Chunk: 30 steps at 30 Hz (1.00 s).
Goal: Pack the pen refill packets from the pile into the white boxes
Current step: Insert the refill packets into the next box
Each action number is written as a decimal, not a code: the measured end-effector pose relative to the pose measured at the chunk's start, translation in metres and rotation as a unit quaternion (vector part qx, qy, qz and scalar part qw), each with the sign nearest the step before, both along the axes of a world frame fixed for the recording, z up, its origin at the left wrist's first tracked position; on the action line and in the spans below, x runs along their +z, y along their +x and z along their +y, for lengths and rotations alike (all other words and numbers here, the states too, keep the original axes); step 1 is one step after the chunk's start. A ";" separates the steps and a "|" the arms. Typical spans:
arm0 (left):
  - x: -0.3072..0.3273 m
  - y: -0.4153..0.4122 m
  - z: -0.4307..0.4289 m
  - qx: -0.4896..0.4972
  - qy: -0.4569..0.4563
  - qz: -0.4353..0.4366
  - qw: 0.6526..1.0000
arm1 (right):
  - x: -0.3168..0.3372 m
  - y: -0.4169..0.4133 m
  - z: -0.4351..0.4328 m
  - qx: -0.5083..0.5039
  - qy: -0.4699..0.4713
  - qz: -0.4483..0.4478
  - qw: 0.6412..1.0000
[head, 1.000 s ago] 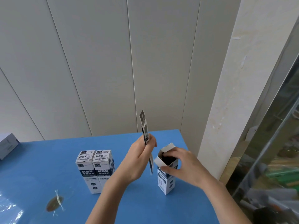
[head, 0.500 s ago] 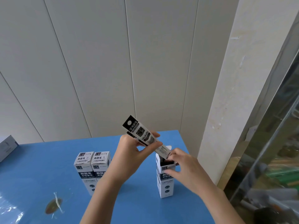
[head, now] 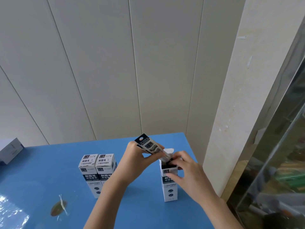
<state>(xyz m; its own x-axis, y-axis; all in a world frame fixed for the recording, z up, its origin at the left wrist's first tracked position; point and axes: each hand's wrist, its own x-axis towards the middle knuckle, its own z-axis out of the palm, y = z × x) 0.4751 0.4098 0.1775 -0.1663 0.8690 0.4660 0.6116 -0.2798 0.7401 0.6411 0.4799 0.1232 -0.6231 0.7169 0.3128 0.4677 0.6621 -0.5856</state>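
refill packet (head: 149,147) in left hand (head: 133,161), tilted, tip at open box (head: 170,184)

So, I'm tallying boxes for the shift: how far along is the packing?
Two closed boxes stand together, seemingly done. The left hand grips a refill packet, lower end in the mouth of the open box; the right hand holds that box. Remaining: seating it, closing the flap.
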 end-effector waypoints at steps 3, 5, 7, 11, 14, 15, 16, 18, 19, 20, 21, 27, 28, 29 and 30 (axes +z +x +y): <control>-0.001 0.002 0.008 -0.024 -0.030 0.021 0.999 | -0.003 -0.001 -0.001 0.002 0.000 0.000 1.000; -0.004 0.001 0.016 -0.021 -0.052 0.046 0.997 | -0.003 -0.002 -0.002 -0.005 0.001 -0.001 1.000; -0.010 -0.002 0.025 0.003 -0.086 0.084 0.993 | -0.004 -0.003 -0.002 -0.016 -0.002 0.006 1.000; -0.021 0.001 0.034 0.032 -0.164 0.138 0.976 | -0.010 -0.005 -0.002 -0.040 0.001 0.033 0.999; -0.020 0.004 0.030 0.035 -0.151 0.133 0.979 | -0.015 -0.004 0.000 -0.051 -0.003 0.052 0.997; -0.020 0.004 0.029 0.042 -0.131 0.128 0.982 | -0.016 -0.003 0.000 -0.052 -0.004 0.056 0.997; -0.020 0.003 0.028 0.052 -0.120 0.125 0.984 | -0.017 -0.002 0.001 -0.050 -0.006 0.061 0.997; -0.019 0.003 0.028 0.062 -0.125 0.127 0.982 | -0.018 0.000 0.001 -0.043 -0.010 0.070 0.997; -0.018 0.004 0.028 0.059 -0.130 0.131 0.981 | -0.018 0.000 0.001 -0.040 -0.013 0.075 0.996; -0.016 0.005 0.029 0.054 -0.135 0.139 0.979 | -0.019 0.000 0.001 -0.039 -0.015 0.080 0.996; -0.014 0.006 0.029 0.051 -0.137 0.152 0.977 | -0.020 0.000 0.000 -0.037 -0.016 0.085 0.996; -0.010 0.012 0.030 0.066 -0.118 0.179 0.975 | -0.024 0.001 -0.001 -0.038 -0.009 0.106 0.994; -0.010 0.013 0.030 0.068 -0.132 0.191 0.970 | -0.025 0.001 -0.001 -0.039 -0.007 0.107 0.993; -0.011 0.016 0.031 0.071 -0.151 0.209 0.964 | -0.026 0.001 -0.001 -0.039 -0.006 0.110 0.993; -0.012 0.018 0.031 0.075 -0.172 0.232 0.955 | -0.026 0.001 -0.001 -0.039 -0.005 0.112 0.993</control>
<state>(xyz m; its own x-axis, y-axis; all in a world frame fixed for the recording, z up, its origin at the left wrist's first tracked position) 0.4926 0.4410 0.1658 -0.1450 0.9665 0.2118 0.9097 0.0460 0.4128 0.6419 0.4790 0.0969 -0.4807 0.7643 0.4299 0.3748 0.6223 -0.6873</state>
